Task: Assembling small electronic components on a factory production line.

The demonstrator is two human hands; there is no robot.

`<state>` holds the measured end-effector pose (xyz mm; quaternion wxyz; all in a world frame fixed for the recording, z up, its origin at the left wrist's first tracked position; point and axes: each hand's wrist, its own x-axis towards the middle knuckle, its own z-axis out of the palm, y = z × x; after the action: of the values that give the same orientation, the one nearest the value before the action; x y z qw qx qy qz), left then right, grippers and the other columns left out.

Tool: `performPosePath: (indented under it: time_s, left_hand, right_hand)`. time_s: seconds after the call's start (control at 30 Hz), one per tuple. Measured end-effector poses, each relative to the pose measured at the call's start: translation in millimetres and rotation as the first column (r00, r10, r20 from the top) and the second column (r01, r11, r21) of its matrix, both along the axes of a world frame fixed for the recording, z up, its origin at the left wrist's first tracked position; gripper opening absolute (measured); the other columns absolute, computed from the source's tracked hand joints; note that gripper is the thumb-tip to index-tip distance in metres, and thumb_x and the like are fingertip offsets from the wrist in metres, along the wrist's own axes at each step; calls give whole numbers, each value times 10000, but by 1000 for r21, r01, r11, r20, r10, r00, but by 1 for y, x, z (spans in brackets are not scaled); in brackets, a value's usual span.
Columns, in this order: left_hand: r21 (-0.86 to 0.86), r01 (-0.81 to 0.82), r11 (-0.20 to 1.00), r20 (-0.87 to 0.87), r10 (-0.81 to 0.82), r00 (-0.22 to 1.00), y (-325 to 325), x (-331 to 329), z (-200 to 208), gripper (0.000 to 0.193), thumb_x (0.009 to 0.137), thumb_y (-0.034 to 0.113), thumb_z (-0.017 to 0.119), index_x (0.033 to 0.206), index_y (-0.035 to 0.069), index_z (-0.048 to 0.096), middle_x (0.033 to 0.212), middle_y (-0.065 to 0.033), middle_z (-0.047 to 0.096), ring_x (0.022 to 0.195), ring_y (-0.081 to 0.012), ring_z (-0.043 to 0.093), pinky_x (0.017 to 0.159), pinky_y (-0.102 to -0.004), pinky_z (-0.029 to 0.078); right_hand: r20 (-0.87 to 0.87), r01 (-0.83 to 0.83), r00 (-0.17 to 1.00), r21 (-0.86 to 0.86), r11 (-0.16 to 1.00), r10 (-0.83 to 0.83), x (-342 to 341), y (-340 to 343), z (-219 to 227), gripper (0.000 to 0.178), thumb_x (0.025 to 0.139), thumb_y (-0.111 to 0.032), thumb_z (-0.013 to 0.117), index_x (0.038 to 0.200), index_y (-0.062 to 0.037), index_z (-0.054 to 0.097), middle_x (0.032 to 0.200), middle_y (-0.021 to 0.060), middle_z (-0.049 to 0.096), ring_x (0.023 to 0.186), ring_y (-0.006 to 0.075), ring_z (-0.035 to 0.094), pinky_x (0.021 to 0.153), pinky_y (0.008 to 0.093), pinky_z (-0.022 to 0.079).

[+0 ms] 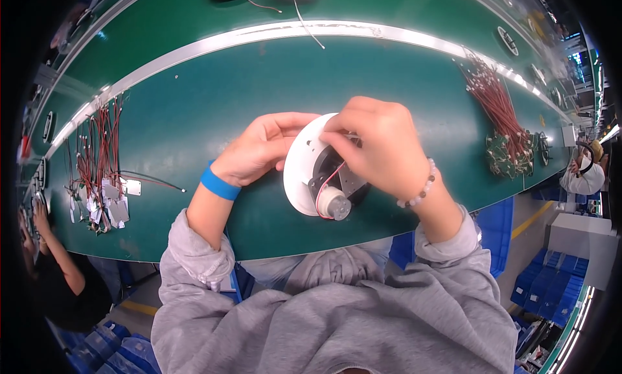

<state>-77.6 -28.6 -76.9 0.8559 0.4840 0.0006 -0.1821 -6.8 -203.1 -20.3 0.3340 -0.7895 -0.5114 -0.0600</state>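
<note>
White round housing (298,173) tilts over a green workbench (214,95), its edge gripped by the left hand (258,148); whether the right hand (381,144) grips anything cannot be told.

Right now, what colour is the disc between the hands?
The disc is white, showing best in the head view.

Disc (298,173) between left hand (256,150) and right hand (379,140), over the bench (214,89) near the middle of its near edge, motor (337,207) on the disc; left wires (107,140) toward the bench's left end, right wires (508,121) toward its right; belt (194,21) beyond the far edge
</note>
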Motion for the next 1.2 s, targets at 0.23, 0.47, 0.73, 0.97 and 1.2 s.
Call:
performPosePath:
  time_s: [0.23,0.47,0.73,0.97,1.2]
  left_hand:
    - [71,-69,995,-34,72,997,0,2,1,247,783,62,554,1008,-41,556,874,-71,601,689,-66,544,566,-172,431]
    - [207,-136,969,-58,151,987,12,5,-1,155,799,88,549,910,-16,574,774,-54,599,647,-79,555,592,-193,464]
    - [321,-383,866,43,391,919,68,1,-5,144,779,123,592,871,13,585,725,-26,572,597,-59,501,527,-169,423]
    - [330,-354,875,31,365,931,74,-1,-4,111,811,138,554,776,39,520,645,-4,496,574,-66,471,512,-180,408]
    - [172,-521,836,102,511,854,93,-14,-6,118,802,156,577,792,41,554,657,-10,523,574,-79,492,517,-194,425]
  right_hand:
    - [-48,-44,998,84,995,48,18,0,3,237,584,-115,696,787,-32,607,784,86,586,795,224,560,737,323,425]
    - [-900,-70,403,150,986,165,30,5,-43,832,751,-702,158,963,11,529,811,65,558,754,132,535,714,228,419]
    - [-875,-121,478,20,992,76,29,0,-42,561,881,-480,284,830,7,557,737,21,562,669,72,504,615,217,418]
    - [-909,-196,384,91,976,162,30,-1,-40,326,886,-281,400,849,4,555,764,-3,556,700,53,485,630,214,413]
    - [-965,-205,192,137,969,177,31,10,-35,230,840,-201,493,870,15,564,793,27,575,722,78,519,655,211,427]
